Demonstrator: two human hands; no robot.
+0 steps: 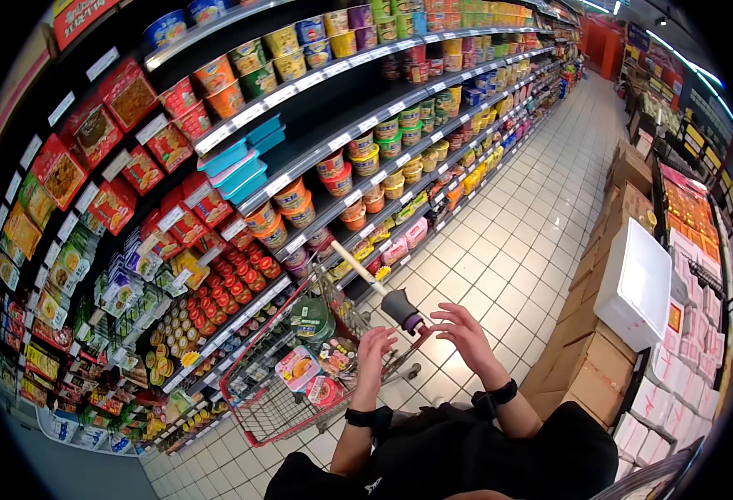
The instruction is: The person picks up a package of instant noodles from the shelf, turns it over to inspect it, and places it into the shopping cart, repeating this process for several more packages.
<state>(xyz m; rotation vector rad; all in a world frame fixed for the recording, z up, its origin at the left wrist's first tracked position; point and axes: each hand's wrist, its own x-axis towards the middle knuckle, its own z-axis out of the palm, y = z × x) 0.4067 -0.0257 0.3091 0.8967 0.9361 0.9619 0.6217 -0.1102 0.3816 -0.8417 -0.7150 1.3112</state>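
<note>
My left hand (pixel 375 348) hovers over the near side of a shopping cart (pixel 254 433), fingers apart and holding nothing. To its right, my right hand (pixel 465 335) is raised with fingers spread, also bare of any object. Between and just beyond them, a long pale handle (pixel 358 265) with a dark grey and purple end (pixel 401 310) leans out of the cart. In the basket lie a large dark green round item (pixel 312 320), a pink-and-white package (pixel 297 367), a red round pack (pixel 326 391) and other colourful packs. Dark bands circle both wrists.
Shelves on the left hold cup noodles (pixel 333 171), red jars (pixel 233 287) and turquoise boxes (pixel 237 167). A tiled aisle (pixel 516 225) stretches ahead. Along the right stand cardboard boxes (pixel 587 379), a white foam box (pixel 633 283) and stacked pale packs (pixel 670 383).
</note>
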